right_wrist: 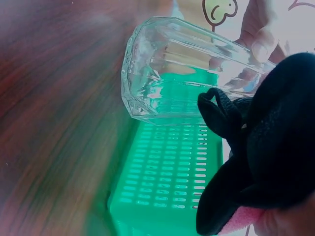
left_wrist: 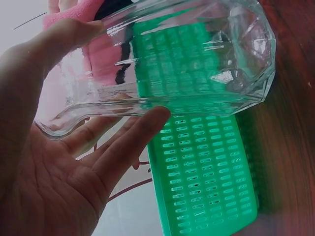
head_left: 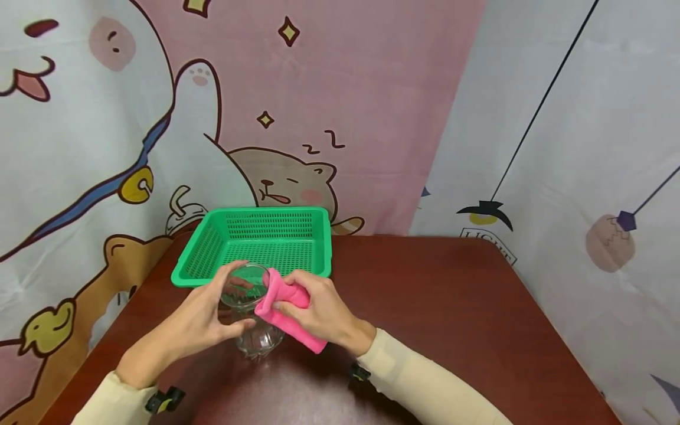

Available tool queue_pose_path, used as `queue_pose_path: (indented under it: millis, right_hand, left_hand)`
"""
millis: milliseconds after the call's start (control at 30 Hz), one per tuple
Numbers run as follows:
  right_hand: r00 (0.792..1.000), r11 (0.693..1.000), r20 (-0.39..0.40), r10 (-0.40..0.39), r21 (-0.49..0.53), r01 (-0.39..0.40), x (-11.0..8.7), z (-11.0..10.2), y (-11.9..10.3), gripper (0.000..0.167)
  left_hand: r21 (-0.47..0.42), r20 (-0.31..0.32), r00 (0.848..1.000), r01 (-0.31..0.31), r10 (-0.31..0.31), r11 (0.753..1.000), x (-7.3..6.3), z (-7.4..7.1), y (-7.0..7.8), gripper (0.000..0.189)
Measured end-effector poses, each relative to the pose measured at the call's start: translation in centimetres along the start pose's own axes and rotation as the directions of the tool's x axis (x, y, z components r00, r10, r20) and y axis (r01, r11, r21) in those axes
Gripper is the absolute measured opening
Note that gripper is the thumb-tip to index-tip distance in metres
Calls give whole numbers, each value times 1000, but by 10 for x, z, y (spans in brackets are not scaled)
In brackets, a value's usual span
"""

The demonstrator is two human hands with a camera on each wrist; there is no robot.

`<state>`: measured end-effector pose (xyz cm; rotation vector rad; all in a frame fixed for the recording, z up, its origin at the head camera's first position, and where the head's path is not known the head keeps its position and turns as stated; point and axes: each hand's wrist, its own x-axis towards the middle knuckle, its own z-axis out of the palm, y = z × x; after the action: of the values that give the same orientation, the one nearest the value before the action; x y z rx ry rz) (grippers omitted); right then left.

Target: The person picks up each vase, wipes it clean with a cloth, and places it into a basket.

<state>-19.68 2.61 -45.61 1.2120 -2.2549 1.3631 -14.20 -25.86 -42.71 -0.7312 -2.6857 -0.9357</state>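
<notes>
A clear glass vase (head_left: 260,339) with a flared rim and faceted base stands roughly upright over the table, in front of the basket. My left hand (head_left: 199,321) holds it near the rim, thumb on the near side and fingers round the far side. In my right hand (head_left: 326,310) is a pink cloth (head_left: 301,335), pinched between thumb and fingers and laid over the vase's right rim. The right wrist view shows the black underside of the cloth (right_wrist: 280,132) hanging beside the glass, hiding most of that hand.
Behind the vase a green slotted basket (head_left: 183,282) sits at the back left of the dark red-brown table (head_left: 425,307). A cartoon-printed curtain (head_left: 372,118) hangs along the table's back and sides.
</notes>
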Motion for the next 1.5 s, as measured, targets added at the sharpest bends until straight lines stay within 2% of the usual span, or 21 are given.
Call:
queue_pose_path:
  millis: [200,467,833,1133,1300,1500]
  right_hand:
    - [999,999,34,1,-36,0,2,0,-4,28]
    - [992,983,109,-62,-165,79,3,0,-3,29]
    - [986,967,164,-5,-249,47,2,-4,-9,30]
    - [977,951,208,36,-307,31,1,-10,-15,33]
    - [976,950,214,47,-311,23,0,-12,-15,33]
    - [960,955,264,94,-297,-11,-2,-7,-11,33]
  left_hand:
    - [-13,6,1000,-7,7,1000,-1,-3,0,111]
    - [-31,16,1000,-7,8,999,0,-4,-1,111]
    - [-13,16,1000,-8,9,1000,-1,-2,1,109]
    - [-2,-4,999,-36,36,999,1,2,3,106]
    - [-23,4,1000,-25,25,999,3,2,4,106]
    - [-13,6,1000,-4,4,1000,-2,0,3,108]
